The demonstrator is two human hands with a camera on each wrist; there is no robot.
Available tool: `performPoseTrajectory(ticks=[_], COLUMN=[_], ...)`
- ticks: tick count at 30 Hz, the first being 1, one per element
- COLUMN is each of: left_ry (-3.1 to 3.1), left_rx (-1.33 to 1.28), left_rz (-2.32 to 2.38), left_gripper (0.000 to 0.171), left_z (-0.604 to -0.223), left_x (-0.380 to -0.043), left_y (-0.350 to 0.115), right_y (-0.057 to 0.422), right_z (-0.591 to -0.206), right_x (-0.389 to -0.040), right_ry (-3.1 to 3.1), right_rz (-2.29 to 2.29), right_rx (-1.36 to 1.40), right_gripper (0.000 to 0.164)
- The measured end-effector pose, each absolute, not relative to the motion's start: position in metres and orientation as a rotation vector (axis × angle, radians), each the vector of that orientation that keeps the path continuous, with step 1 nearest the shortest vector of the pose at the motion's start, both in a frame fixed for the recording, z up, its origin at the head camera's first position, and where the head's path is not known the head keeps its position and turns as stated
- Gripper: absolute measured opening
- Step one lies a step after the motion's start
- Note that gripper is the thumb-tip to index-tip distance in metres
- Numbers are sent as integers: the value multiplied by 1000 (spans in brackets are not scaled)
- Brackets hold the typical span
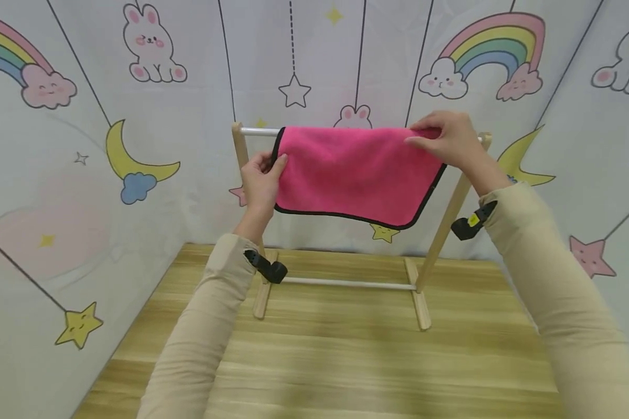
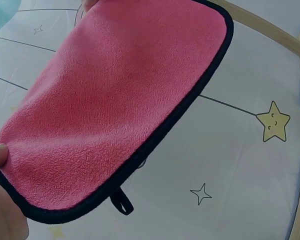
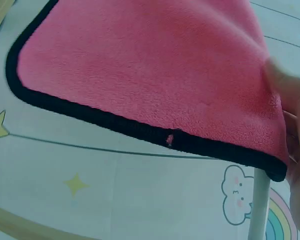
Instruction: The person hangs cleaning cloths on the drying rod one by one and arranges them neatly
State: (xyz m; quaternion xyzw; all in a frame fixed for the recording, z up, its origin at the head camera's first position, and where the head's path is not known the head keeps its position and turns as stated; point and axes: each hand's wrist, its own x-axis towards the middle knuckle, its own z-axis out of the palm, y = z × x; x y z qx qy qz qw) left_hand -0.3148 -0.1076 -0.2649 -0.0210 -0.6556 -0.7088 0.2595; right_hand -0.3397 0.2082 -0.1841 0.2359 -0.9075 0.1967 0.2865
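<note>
A pink towel point(image 1: 356, 171) with a black border hangs folded over the white top bar point(image 1: 259, 132) of a small wooden rack. My left hand point(image 1: 262, 177) pinches the towel's left edge below the bar, thumb on the front. At the bar's right part, my right hand point(image 1: 448, 139) grips the upper right of the towel between thumb and fingers. The left wrist view shows a black hanging loop point(image 2: 122, 201) below the dark border. In the right wrist view, the border's end lies over the bar point(image 3: 260, 205) beside the right hand point(image 3: 295, 135).
The rack's wooden legs point(image 1: 445, 227) stand on a wood-grain surface point(image 1: 335, 361), joined low down by a white crossbar point(image 1: 348, 284). Behind and beside it hangs a pale backdrop point(image 1: 199, 128) printed with rainbows, rabbits, moons and stars. A small black camera sits on each wrist.
</note>
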Motion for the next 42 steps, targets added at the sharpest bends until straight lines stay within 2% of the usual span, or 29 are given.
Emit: performPoseTrajectory(ticks=[7,14,22,30,36,42], left_ry=[-1763,-1721,-1804,-1925,-1945,-1943], left_rx=[-38,-35,-80,-132,-186,-184], left_rz=[-1915,-1995,-1946,-1940,-1924,-1920], left_gripper=[32,35,35,34,34,32], left_z=[-267,-269,-276,-295,-312,-317], left_x=[-320,-323,-324,-322,-319,-312], left_y=[-106,-104,-105,-120,-129,-131], right_y=[201,190,215,241,233,217], right_z=[-175,-177,-207,-260,-289,-303], right_x=[-343,-342,-326,-316,-311,-296], right_ry=[-2352,-2532,-2076,-1958,-2043,-2044], right_rz=[405,431,559,712,1053,1371], right_rx=[669,547,560,492,424,374], right_gripper=[18,33,29,43,50,50])
